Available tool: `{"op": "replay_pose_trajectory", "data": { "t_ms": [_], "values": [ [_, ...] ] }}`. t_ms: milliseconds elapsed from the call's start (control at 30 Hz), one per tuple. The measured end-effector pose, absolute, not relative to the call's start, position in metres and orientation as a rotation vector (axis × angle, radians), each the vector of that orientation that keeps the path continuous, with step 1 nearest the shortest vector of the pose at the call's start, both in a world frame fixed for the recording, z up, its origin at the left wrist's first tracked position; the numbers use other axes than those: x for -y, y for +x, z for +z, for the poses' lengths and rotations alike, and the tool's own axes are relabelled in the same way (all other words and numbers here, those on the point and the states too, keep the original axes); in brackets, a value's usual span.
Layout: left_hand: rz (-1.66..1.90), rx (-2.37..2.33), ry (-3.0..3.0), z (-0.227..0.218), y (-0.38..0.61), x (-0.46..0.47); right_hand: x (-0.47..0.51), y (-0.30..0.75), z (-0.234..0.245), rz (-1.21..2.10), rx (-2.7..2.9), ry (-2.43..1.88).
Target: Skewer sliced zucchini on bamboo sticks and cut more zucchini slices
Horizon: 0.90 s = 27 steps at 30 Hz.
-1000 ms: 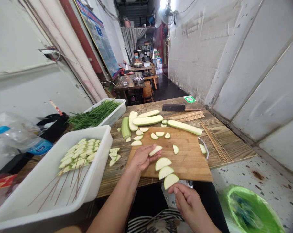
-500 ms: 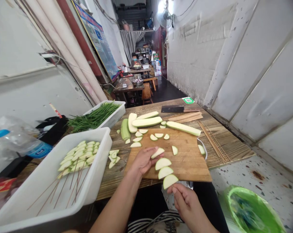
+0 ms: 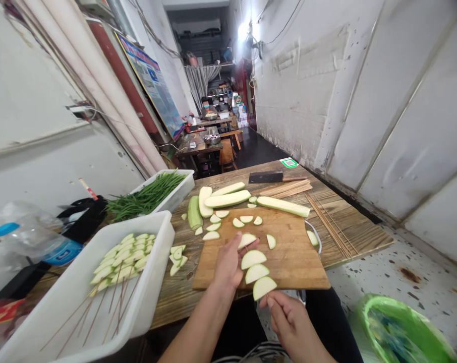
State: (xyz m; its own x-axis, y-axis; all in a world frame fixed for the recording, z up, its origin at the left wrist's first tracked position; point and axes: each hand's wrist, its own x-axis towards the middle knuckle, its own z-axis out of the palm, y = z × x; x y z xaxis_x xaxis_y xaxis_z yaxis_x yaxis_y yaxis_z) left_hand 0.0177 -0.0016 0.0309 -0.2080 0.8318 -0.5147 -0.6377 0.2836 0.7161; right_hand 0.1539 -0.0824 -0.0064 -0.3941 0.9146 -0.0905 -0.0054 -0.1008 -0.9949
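My right hand (image 3: pixel 289 317) pinches a thin skewer at its lower end, most of it hidden behind the slices. Three pale half-moon zucchini slices (image 3: pixel 256 274) are lined up along it above my fingers. Just beyond them, my left hand (image 3: pixel 230 259) is closed on another zucchini slice (image 3: pixel 246 240) at the skewer's far end. Both hands are over the near part of the wooden cutting board (image 3: pixel 289 262). Loose slices (image 3: pixel 246 219) lie on the board's far half, and one slice (image 3: pixel 271 241) is to the right of my left hand.
Peeled zucchini pieces (image 3: pixel 228 199) and a cleaver (image 3: pixel 265 177) lie behind the board. Bare skewers (image 3: pixel 329 227) are at the right. At left, a white tub (image 3: pixel 164 237) holds filled skewers, near a tray of green stalks (image 3: pixel 149 194). A green bin (image 3: pixel 406 327) stands lower right.
My left hand has turned more upright around its slice, its fingers shifting at the skewer's far end. My right hand keeps its hold on the skewer. The camera view has tilted slightly.
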Motion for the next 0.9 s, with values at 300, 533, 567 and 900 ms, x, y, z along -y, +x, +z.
{"op": "replay_pose_trajectory", "data": {
  "t_ms": [300, 533, 567, 900],
  "values": [
    [1.374, -1.103, 0.292, 0.026, 0.023, 0.004, 0.084, 0.156, -0.006, 1.542, 1.469, -1.091],
    [1.38, -1.152, 0.33, 0.026, 0.023, 0.009, 0.085, 0.153, -0.009, 1.532, 1.459, -1.087],
    [1.377, -1.152, 0.334, 0.026, 0.023, 0.009, 0.085, 0.152, -0.009, 1.528, 1.461, -1.09],
    [1.298, -1.151, 0.375, 0.02, 0.023, 0.009, 0.081, 0.151, -0.016, 1.424, 1.52, -1.126]
  ]
}}
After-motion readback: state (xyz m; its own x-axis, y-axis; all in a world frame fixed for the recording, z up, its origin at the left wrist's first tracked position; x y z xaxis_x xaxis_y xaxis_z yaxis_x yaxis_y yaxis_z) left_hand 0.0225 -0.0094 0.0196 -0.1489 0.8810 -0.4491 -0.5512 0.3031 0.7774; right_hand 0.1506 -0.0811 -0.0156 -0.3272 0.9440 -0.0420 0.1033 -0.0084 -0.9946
